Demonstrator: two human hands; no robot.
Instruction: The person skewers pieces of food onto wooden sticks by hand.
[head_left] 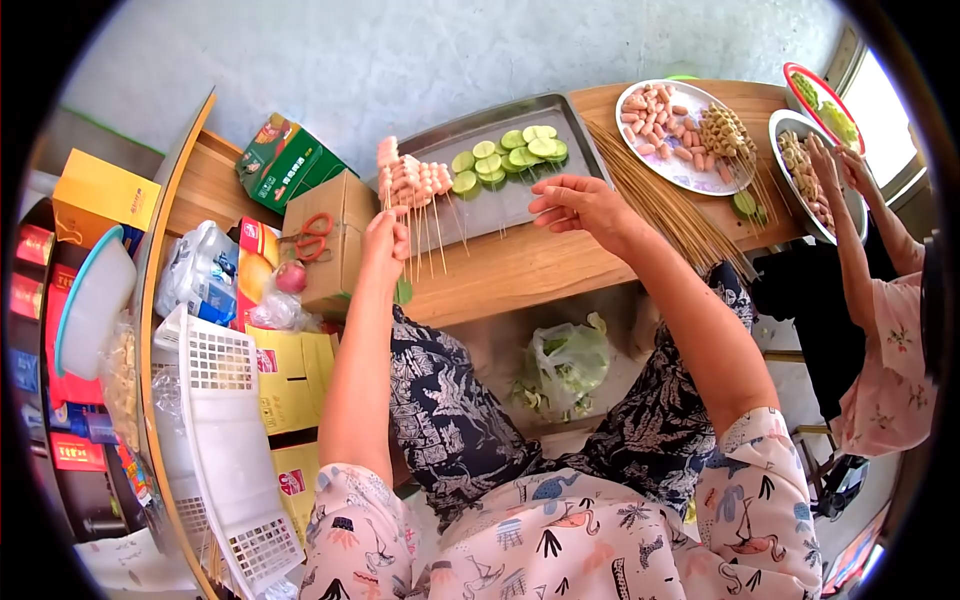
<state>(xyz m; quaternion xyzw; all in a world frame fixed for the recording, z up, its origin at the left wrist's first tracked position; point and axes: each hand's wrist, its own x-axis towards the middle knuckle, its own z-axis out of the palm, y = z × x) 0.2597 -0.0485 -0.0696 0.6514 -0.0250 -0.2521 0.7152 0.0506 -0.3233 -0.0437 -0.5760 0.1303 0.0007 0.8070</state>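
Observation:
My left hand [385, 240] is closed around the stick of a meat skewer [387, 153], whose pale pink pieces stand above my fingers at the tray's left end. Beside it, several similar skewers [425, 182] lie on the metal tray [485, 212] with their bare sticks over the front edge. My right hand [582, 207] hovers over the tray's right front part, fingers loosely stretched and apart, with nothing visible in them. Skewered round green slices [512, 158] rest on the tray just behind it. Right of that hand lies a bundle of bamboo sticks [668, 195].
A white plate [668, 178] holds pink sausage pieces and brownish skewers. At right, another person's hands [840, 165] are over a metal bowl [852, 198]. Left stand a cardboard box [325, 235] with red scissors [314, 238] and a white basket [215, 430]. Below sits a plastic bag [568, 358].

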